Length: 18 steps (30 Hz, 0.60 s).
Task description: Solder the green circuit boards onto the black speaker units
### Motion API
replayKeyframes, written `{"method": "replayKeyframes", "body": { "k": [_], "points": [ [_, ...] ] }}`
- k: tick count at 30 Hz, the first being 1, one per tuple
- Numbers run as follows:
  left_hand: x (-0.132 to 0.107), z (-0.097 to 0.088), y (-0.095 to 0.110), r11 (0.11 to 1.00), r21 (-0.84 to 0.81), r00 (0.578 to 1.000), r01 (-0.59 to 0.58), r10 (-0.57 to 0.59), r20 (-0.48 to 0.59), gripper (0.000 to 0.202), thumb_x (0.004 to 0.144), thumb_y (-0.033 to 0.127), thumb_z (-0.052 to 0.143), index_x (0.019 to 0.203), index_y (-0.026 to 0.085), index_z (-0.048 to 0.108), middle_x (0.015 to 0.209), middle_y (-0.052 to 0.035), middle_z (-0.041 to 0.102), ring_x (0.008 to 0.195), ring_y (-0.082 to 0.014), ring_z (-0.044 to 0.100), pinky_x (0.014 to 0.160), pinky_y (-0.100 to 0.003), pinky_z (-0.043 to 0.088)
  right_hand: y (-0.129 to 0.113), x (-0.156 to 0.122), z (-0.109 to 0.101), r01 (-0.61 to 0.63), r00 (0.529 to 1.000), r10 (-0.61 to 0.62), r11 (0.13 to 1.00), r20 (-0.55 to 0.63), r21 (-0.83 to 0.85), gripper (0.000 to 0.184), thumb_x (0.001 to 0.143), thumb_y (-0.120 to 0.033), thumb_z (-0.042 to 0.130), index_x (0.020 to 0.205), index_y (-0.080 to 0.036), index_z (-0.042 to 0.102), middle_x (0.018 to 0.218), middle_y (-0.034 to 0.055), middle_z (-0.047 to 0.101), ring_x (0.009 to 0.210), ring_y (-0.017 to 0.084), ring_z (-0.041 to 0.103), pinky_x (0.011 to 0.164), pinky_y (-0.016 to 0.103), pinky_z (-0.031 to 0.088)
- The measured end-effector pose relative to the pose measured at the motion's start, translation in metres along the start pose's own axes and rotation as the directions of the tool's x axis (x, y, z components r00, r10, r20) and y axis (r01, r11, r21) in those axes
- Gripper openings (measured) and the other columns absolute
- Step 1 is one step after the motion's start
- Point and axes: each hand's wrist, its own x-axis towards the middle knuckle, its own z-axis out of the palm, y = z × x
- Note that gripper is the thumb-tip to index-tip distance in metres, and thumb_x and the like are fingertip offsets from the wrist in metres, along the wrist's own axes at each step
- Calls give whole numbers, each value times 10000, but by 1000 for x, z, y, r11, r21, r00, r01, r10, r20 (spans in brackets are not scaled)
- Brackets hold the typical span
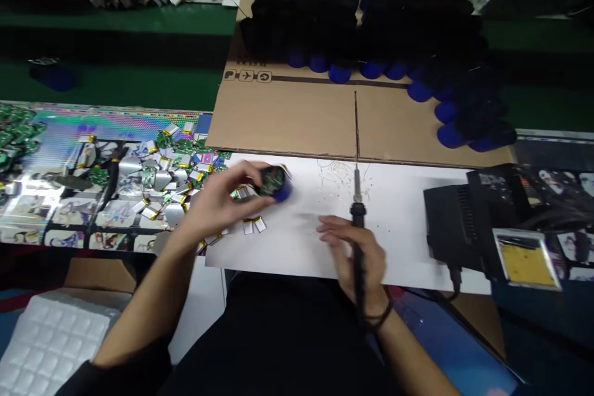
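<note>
My left hand [221, 203] is closed on a small round black-and-blue part with a green circuit board [273, 182] showing on it, held just above the white sheet [399, 210]. My right hand [355, 255] grips a black soldering iron [357, 198] whose tip points away from me over the sheet, right of the part. A few silver battery cells with yellow tabs [254, 225] lie on the sheet below my left hand.
A heap of silver cells and green boards [162, 167] lies to the left. A cardboard sheet [297, 117] behind carries several black and blue cylinders [371, 31]. A black soldering station [464, 223] with a yellow sponge [526, 263] stands at right. White foam [51, 340] lies lower left.
</note>
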Motion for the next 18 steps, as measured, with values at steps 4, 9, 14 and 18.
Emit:
{"method": "replayKeyframes", "body": {
  "k": [4,9,14,18],
  "points": [
    [23,-88,-26,969,234,924,78,18,-382,413,798,435,877,960,200,579,1274,-70,733,1230,-188,687,1124,-383,577,4,1,51,48,973,-1,979,233,-199,266,942,-247,781,1101,-250,567,1346,126,735,1181,275,731,966,457,614],
    [66,-160,-73,739,441,767,509,-156,-623,370,823,379,831,985,167,575,1107,-17,698,942,-117,624,978,-307,586,4,5,92,229,910,-57,894,411,-385,274,918,-236,796,1097,-233,590,1141,91,772,1053,317,688,866,462,548],
    [89,-183,-89,630,464,733,623,-263,-628,407,780,358,843,1029,176,578,864,26,564,793,-158,547,899,-347,571,12,14,80,242,933,-113,899,342,-365,197,964,-63,570,1078,-217,614,969,62,743,884,242,681,802,384,551],
    [113,-184,-81,665,521,773,535,-136,-620,465,804,367,789,1166,169,573,1078,-81,587,1088,-287,610,1058,-471,534,29,13,40,204,969,-132,905,209,-373,225,976,-83,551,1124,-237,623,1090,77,753,944,232,721,811,358,609]
  ]
}}
